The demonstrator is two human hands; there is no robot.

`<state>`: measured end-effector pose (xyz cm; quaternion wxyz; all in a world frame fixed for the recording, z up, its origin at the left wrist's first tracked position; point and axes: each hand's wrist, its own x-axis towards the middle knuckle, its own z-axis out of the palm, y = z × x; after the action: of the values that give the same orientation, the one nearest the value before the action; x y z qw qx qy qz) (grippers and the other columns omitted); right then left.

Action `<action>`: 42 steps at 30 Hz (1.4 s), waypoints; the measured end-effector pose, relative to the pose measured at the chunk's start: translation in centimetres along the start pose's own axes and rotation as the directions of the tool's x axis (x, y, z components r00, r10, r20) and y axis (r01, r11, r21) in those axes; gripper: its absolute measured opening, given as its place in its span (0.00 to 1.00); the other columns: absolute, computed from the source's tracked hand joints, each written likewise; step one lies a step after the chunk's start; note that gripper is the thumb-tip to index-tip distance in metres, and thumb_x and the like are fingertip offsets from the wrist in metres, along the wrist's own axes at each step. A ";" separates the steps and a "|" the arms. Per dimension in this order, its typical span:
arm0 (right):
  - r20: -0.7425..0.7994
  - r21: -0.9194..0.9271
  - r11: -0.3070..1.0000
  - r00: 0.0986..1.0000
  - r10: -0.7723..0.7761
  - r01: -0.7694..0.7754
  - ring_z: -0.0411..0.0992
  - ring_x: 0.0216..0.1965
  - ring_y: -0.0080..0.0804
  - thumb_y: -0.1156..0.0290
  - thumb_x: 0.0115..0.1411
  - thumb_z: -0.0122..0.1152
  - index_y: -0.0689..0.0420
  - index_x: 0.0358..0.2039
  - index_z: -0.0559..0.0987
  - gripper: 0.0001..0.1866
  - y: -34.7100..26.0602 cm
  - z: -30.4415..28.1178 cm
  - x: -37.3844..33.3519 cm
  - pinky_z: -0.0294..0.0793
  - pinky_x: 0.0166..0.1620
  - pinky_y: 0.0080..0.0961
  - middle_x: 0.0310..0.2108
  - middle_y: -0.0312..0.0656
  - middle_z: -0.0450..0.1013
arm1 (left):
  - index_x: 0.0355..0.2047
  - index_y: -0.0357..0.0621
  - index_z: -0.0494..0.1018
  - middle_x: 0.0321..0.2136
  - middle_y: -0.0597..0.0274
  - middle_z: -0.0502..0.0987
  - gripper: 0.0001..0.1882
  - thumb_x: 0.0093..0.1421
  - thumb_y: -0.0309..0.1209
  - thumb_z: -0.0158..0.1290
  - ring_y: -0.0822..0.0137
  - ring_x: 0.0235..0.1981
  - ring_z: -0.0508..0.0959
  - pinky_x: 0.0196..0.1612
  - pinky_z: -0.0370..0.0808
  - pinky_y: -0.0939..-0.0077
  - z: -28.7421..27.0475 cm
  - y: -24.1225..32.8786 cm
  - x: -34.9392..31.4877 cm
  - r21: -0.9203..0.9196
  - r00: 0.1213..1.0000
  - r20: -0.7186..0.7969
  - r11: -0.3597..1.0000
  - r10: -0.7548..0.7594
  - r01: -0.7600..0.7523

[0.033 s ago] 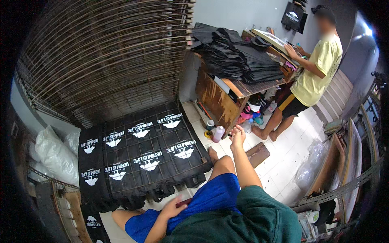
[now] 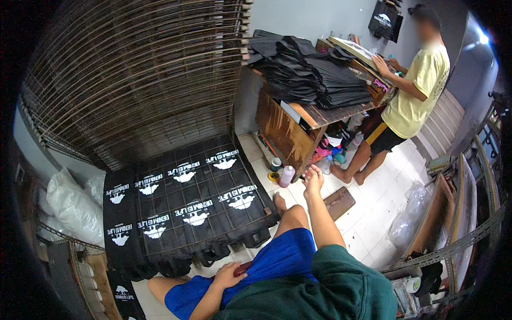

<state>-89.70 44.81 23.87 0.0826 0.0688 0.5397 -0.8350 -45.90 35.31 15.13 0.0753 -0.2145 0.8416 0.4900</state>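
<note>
My left hand (image 2: 229,276) lies over a dark red thing (image 2: 244,268) between my thighs, against my blue shorts; its fingers are stretched across the surface. What this thing is, I cannot make out. Raised in front of my right knee, my right hand (image 2: 313,181) has loosely bent fingers, apart, with nothing visible in them. To my left, black bags (image 2: 186,194) with white tree prints lie in rows beneath a wire rack frame (image 2: 176,191). Close beyond my right hand, a pale pink bottle (image 2: 287,176) stands on the floor.
A tall stack of raised wire racks (image 2: 133,80) hangs above the bags. Black bags (image 2: 314,74) are piled on a wooden table (image 2: 285,128), where another person (image 2: 418,85) works at a frame. A brown block (image 2: 340,202) lies on the floor; clear plastic sacks (image 2: 72,202) stand left.
My left hand has settled lower, with its fingers now lying across the dark red thing. My right hand stays raised, almost unmoved. The person at the table has hardly moved.
</note>
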 end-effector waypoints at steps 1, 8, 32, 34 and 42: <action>-0.021 0.006 1.000 1.000 0.016 -0.016 0.67 0.24 0.22 0.70 0.55 0.53 0.46 0.39 0.71 0.11 -0.3 -1.0 0.3 0.64 0.27 0.23 0.27 0.32 0.70 | 0.51 0.43 0.66 0.45 0.48 0.71 0.36 0.47 0.54 0.55 0.53 0.44 0.73 0.47 0.69 0.63 0.6 -0.8 0.4 0.135 0.998 0.059 0.991 0.006 -0.014; 0.064 0.099 0.987 0.989 -0.136 0.129 0.67 0.24 0.21 0.70 0.56 0.53 0.51 0.42 0.69 0.12 -6.7 -0.4 4.1 0.65 0.23 0.18 0.25 0.32 0.68 | 0.54 0.47 0.63 0.46 0.45 0.71 0.45 0.44 0.67 0.47 0.50 0.47 0.72 0.50 0.67 0.61 -0.6 -4.2 0.3 0.303 0.959 0.046 0.919 -0.278 0.252; 0.171 0.770 0.632 0.982 -0.073 -0.087 0.53 0.58 0.60 0.44 0.53 0.54 0.57 0.61 0.35 0.51 -28.5 13.9 27.5 0.55 0.59 0.51 0.58 0.64 0.48 | 0.47 0.48 0.70 0.40 0.48 0.74 0.34 0.49 0.61 0.48 0.50 0.42 0.74 0.46 0.70 0.60 -0.3 -1.1 -1.4 0.372 0.952 -0.192 0.880 -0.239 0.295; 0.249 0.749 0.650 0.964 -0.098 -0.128 0.58 0.55 0.53 0.48 0.55 0.53 0.59 0.58 0.50 0.39 -26.4 15.8 28.9 0.59 0.57 0.49 0.55 0.58 0.56 | 0.47 0.48 0.69 0.41 0.49 0.74 0.33 0.51 0.60 0.47 0.51 0.42 0.74 0.46 0.70 0.61 -0.2 -0.7 -2.7 0.372 0.937 -0.217 0.864 -0.274 0.339; 0.453 0.408 0.905 0.834 -0.314 0.119 0.66 0.46 0.38 0.76 0.57 0.45 0.68 0.45 0.69 0.16 -37.6 10.6 49.6 0.64 0.53 0.33 0.45 0.49 0.69 | 0.46 0.49 0.71 0.39 0.49 0.75 0.32 0.49 0.59 0.49 0.51 0.40 0.75 0.43 0.72 0.58 0.2 -2.0 -0.2 0.308 0.942 -0.267 0.908 -0.204 0.284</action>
<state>-146.36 47.19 51.56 0.1108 -0.2026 0.3390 -0.9120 -44.86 34.70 13.57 0.0750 -0.3573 0.8830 0.2950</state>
